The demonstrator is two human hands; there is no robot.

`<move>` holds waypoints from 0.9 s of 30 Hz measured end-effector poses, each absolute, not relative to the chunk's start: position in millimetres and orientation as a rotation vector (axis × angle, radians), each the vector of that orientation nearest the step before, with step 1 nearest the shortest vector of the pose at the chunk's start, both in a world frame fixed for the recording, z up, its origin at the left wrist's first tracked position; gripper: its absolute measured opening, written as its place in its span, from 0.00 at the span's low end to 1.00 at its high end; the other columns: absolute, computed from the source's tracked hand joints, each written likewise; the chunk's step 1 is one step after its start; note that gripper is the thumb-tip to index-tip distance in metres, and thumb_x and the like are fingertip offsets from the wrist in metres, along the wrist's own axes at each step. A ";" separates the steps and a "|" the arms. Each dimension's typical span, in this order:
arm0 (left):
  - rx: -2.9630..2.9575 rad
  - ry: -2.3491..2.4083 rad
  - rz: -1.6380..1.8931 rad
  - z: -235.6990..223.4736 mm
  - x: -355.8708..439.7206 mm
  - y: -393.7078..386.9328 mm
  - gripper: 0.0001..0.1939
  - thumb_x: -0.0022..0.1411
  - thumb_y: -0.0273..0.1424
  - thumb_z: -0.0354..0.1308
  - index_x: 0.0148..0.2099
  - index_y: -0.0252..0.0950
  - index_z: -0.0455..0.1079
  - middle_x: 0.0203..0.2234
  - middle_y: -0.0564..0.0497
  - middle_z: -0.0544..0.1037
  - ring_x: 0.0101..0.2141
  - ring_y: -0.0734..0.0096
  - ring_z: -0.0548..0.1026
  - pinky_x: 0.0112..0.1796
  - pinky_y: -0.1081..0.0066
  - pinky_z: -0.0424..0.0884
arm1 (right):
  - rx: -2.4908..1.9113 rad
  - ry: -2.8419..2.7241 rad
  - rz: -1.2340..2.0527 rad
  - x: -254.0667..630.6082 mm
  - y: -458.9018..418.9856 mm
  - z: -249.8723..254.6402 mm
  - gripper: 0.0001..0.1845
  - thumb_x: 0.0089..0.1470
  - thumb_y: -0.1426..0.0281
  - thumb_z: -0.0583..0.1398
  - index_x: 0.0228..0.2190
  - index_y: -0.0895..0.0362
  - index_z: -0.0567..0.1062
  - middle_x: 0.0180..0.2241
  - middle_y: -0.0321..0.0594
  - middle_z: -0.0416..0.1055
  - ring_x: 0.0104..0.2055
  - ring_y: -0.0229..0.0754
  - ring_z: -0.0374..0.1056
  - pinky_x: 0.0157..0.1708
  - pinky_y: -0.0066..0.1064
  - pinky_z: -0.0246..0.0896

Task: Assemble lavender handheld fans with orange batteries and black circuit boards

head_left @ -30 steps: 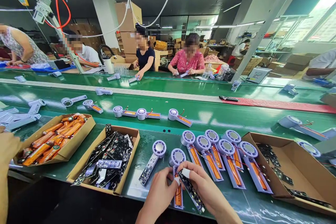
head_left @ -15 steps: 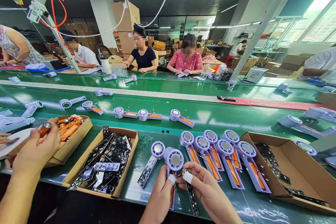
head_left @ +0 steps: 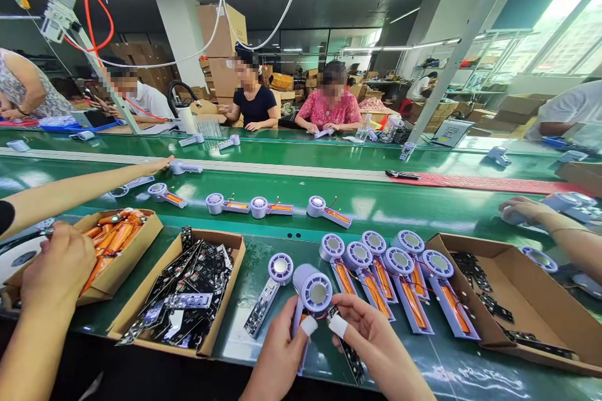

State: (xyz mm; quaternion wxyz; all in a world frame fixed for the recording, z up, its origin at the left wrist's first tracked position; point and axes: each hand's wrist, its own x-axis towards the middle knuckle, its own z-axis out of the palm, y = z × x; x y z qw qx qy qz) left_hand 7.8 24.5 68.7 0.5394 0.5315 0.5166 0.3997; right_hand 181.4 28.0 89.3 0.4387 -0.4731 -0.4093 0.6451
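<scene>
- Fan body (head_left: 313, 293), head view: lilac housing, round grille tilted up toward the camera, held clear of the green bench (head_left: 235, 351) at bottom centre. Thin red wire (head_left: 320, 317) shows just under the grille.
- Left hand (head_left: 277, 351): fingers closed round the lower housing, clamped on the fan body. White tape (head_left: 309, 326) wraps one fingertip.
- Right hand (head_left: 374, 341): fingers curled and apart from the left hand, just beside the fan body, with a taped fingertip too. Black circuit board (head_left: 350, 348) runs down behind this hand. Can't tell if it's pinched or only resting there.
- Bench, left of the hands: fan unit with board fitted (head_left: 268, 288), lying flat. Further left: box of circuit boards (head_left: 226, 257), then tray of orange batteries (head_left: 141, 219).
- Bench, right of the hands: row of fan units with batteries (head_left: 404, 282), then cardboard box (head_left: 522, 301) with loose boards.
- Co-workers' hands: one hand (head_left: 59, 263) over the battery tray, one arm (head_left: 84, 185) reaching across the conveyor belt (head_left: 291, 175), and one hand (head_left: 522, 210) on a fan housing at the right edge.
- Far side: two workers (head_left: 286, 100) at the facing bench, with more fan parts laid out in front of them.
</scene>
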 end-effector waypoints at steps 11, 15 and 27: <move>1.033 1.391 1.016 74.9 18.6 22.2 0.23 0.62 0.40 0.54 0.56 0.35 0.67 0.48 0.44 0.76 0.46 0.57 0.73 0.47 0.66 0.66 | -1.672 -2.109 0.795 185.6 29.1 91.9 0.15 0.61 0.70 0.47 0.35 0.54 0.72 0.30 0.46 0.76 0.32 0.51 0.73 0.30 0.34 0.54; 1.059 1.392 1.013 82.0 18.4 22.8 0.19 0.63 0.37 0.52 0.54 0.37 0.67 0.48 0.47 0.75 0.49 0.58 0.71 0.49 0.67 0.64 | -1.469 -2.400 0.880 192.6 27.7 119.5 0.09 0.59 0.68 0.54 0.32 0.52 0.75 0.30 0.42 0.77 0.31 0.49 0.72 0.28 0.31 0.51; 0.722 0.952 1.005 81.1 16.6 25.7 0.15 0.62 0.42 0.54 0.43 0.37 0.71 0.25 0.56 0.71 0.27 0.73 0.69 0.29 0.73 0.63 | -1.275 -1.427 1.697 172.5 16.2 82.8 0.31 0.56 0.41 0.52 0.25 0.56 0.69 0.21 0.31 0.60 0.19 0.34 0.56 0.19 0.26 0.53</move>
